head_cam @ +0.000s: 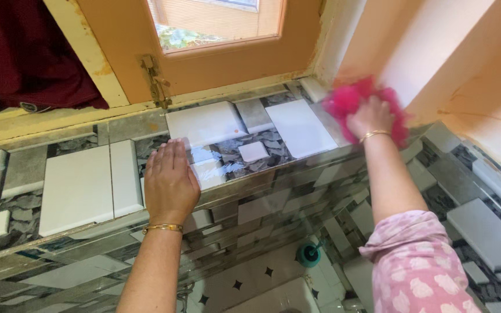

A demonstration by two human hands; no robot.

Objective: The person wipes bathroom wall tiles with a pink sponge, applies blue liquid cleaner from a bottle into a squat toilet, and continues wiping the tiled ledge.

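Head view: tiled ledge point(76, 185) beneath orange window frame point(215, 64).

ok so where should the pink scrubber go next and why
Probably a sweep left along the tiled ledge. The right hand presses the pink scrubber into the far right corner by the wall, so the white tiles toward the left hand, which lies flat on the ledge, look like the nearest stretch to wipe.

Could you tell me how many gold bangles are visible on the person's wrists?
2: one bangle on the left wrist, behind the left hand flat on the tiled ledge; another bangle on the right wrist, behind the right hand pressing the pink scrubber.
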